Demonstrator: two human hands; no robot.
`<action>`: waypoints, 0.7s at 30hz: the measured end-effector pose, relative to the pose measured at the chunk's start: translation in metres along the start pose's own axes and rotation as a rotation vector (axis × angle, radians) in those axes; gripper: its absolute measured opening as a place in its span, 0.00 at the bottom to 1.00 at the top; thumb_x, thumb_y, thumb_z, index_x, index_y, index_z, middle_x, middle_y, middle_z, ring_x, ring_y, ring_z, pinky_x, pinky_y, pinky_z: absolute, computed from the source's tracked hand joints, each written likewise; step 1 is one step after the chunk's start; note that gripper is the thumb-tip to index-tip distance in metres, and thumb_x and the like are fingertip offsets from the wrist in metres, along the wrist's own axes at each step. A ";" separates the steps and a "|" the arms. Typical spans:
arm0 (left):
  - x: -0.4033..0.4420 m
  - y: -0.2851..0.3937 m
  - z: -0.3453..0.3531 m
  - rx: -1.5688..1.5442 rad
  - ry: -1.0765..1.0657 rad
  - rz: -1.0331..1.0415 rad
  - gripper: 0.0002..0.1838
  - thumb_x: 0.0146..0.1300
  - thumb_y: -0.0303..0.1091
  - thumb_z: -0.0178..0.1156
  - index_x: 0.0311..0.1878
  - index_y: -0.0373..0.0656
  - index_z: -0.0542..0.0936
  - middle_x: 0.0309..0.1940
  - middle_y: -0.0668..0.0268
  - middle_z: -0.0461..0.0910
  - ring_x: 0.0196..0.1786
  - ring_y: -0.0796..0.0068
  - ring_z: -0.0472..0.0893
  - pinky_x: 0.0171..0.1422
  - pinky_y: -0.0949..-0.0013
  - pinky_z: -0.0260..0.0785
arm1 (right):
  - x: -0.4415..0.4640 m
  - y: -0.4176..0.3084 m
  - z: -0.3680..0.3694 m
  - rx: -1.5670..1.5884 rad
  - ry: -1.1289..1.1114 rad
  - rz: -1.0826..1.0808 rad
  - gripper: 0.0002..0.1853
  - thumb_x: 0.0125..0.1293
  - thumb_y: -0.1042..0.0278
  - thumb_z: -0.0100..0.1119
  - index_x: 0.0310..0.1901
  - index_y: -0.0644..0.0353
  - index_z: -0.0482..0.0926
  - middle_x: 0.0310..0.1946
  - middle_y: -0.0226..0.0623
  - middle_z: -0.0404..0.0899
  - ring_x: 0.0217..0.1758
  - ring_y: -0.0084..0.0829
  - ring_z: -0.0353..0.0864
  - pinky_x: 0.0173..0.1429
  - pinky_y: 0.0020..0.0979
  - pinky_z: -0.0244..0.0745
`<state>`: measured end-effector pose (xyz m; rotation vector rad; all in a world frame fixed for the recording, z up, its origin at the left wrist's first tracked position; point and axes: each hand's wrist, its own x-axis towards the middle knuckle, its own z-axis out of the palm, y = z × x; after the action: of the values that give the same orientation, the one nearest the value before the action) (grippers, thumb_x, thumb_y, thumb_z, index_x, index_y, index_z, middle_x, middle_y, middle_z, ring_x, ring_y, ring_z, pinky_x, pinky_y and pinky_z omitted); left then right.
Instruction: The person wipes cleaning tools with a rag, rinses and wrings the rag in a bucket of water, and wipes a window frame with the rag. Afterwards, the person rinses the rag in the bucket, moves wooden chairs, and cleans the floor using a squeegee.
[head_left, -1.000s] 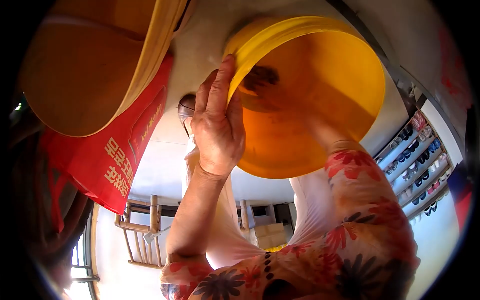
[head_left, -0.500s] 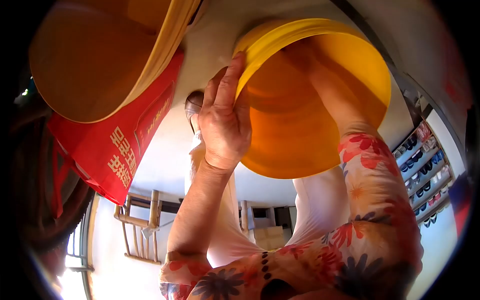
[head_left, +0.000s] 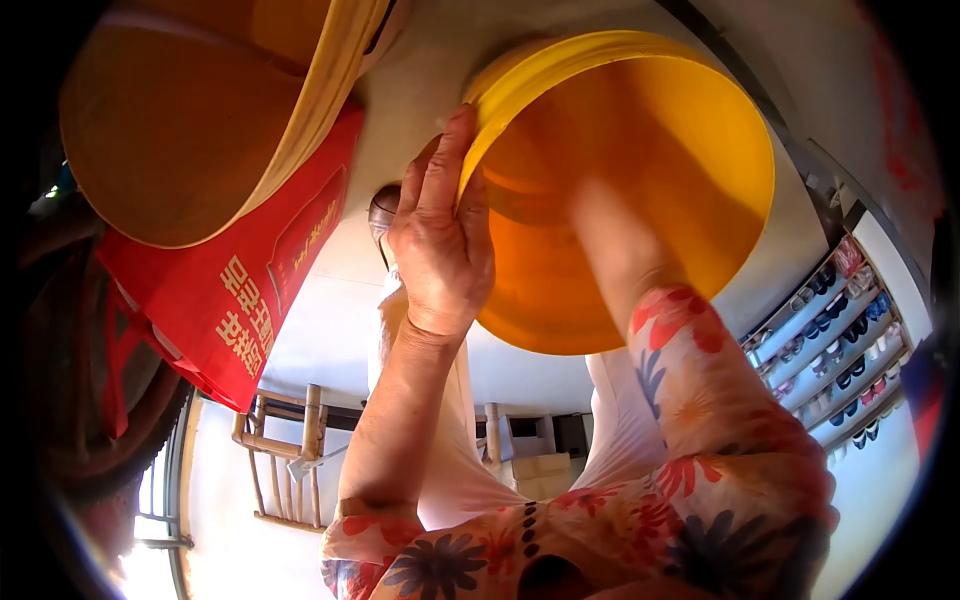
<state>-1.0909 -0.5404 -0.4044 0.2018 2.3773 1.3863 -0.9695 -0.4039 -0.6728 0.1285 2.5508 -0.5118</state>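
A yellow bucket [head_left: 710,110] is tilted with its wide mouth facing me. My left hand [head_left: 440,225] grips the left side of its rim, the fingers along the outside and the thumb on the inner side. Inside the bucket is my right hand [head_left: 600,205], smeared by motion against the orange-lit inner wall. Its fingers cannot be made out, nor whether they hold anything. The floral sleeve of my right arm crosses the lower right of the bucket's mouth.
Another yellowish bucket [head_left: 190,150] stands at the upper left, beside a red bag [head_left: 230,300] with pale printed characters. A bamboo chair [head_left: 290,450] is at the lower left. Shelves of shoes [head_left: 835,350] line the right. A cardboard box [head_left: 540,476] shows between my legs.
My right forearm has swung left and lower inside the bucket, and the hand is now blurred. The bucket has shifted slightly left, with my left hand still on its rim.
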 end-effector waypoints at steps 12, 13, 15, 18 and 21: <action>0.003 0.009 -0.006 0.013 -0.068 -0.030 0.20 0.60 0.19 0.50 0.57 0.36 0.70 0.53 0.54 0.73 0.57 0.59 0.71 0.61 0.67 0.61 | -0.050 0.019 0.026 -0.028 -0.128 -0.143 0.19 0.56 0.58 0.52 0.51 0.47 0.71 0.51 0.33 0.71 0.52 0.38 0.69 0.49 0.42 0.68; 0.003 0.010 -0.006 -0.004 -0.062 -0.063 0.20 0.59 0.18 0.51 0.56 0.36 0.71 0.52 0.55 0.74 0.56 0.59 0.72 0.61 0.66 0.62 | -0.059 0.020 0.020 -0.019 -0.154 -0.205 0.19 0.56 0.58 0.52 0.51 0.47 0.71 0.51 0.33 0.71 0.52 0.38 0.69 0.49 0.42 0.68; 0.005 0.011 -0.008 0.049 -0.048 -0.032 0.20 0.59 0.18 0.50 0.56 0.36 0.71 0.52 0.55 0.74 0.56 0.59 0.72 0.61 0.66 0.62 | -0.062 0.037 0.005 -0.032 -0.162 -0.230 0.19 0.56 0.57 0.53 0.50 0.48 0.72 0.51 0.33 0.71 0.52 0.38 0.69 0.49 0.42 0.68; 0.005 0.009 -0.003 0.004 -0.049 -0.018 0.22 0.58 0.17 0.49 0.57 0.39 0.70 0.51 0.54 0.73 0.53 0.59 0.74 0.58 0.68 0.64 | -0.024 0.074 -0.031 -0.087 -0.074 -0.098 0.19 0.55 0.57 0.53 0.50 0.48 0.72 0.51 0.33 0.71 0.53 0.38 0.69 0.50 0.43 0.68; 0.001 0.000 0.002 -0.054 -0.005 0.022 0.26 0.55 0.17 0.50 0.59 0.44 0.70 0.49 0.54 0.73 0.48 0.61 0.76 0.53 0.71 0.68 | 0.025 0.094 -0.038 -0.096 0.053 0.103 0.19 0.55 0.57 0.53 0.49 0.48 0.73 0.51 0.34 0.70 0.53 0.38 0.68 0.50 0.43 0.67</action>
<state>-1.0914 -0.5381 -0.4057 0.2172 2.3377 1.4564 -0.9917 -0.3025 -0.6872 0.2404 2.5989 -0.3497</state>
